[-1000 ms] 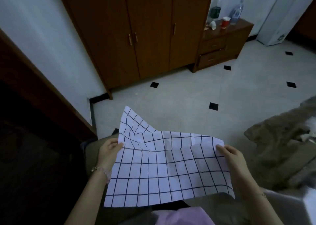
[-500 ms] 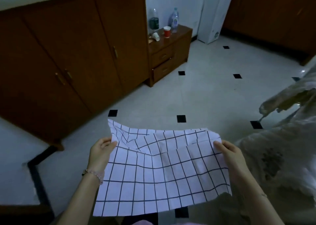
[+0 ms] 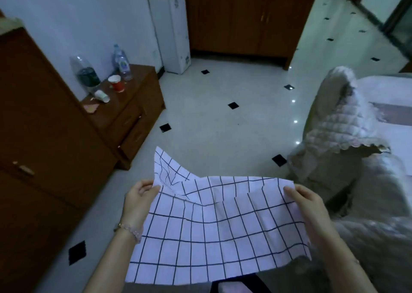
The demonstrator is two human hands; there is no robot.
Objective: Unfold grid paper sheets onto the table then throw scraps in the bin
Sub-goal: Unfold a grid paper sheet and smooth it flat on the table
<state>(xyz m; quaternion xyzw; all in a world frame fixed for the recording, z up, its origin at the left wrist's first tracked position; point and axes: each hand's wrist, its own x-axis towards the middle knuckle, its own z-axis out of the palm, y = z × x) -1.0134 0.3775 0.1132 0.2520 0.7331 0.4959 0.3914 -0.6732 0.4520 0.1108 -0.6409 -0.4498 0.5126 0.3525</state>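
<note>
A creased white grid paper sheet [image 3: 214, 232] with black lines is held spread out in the air over the floor, low in the view. My left hand [image 3: 139, 200] pinches its left edge near the top, where a corner sticks up folded. My right hand [image 3: 305, 206] grips the right edge with the thumb on top. No table and no bin are in sight.
A wooden wardrobe [image 3: 33, 136] stands at the left with a low drawer cabinet [image 3: 133, 114] carrying bottles and a red cup [image 3: 117, 83]. A white water dispenser [image 3: 171, 27] stands at the back. A quilted cover [image 3: 338, 123] lies over furniture at the right. The tiled floor [image 3: 223, 119] lies ahead.
The view has swung to the right: the wardrobe and cabinet slid left, the dispenser and quilted cover came into view. Both hands keep the sheet spread in the same grip.
</note>
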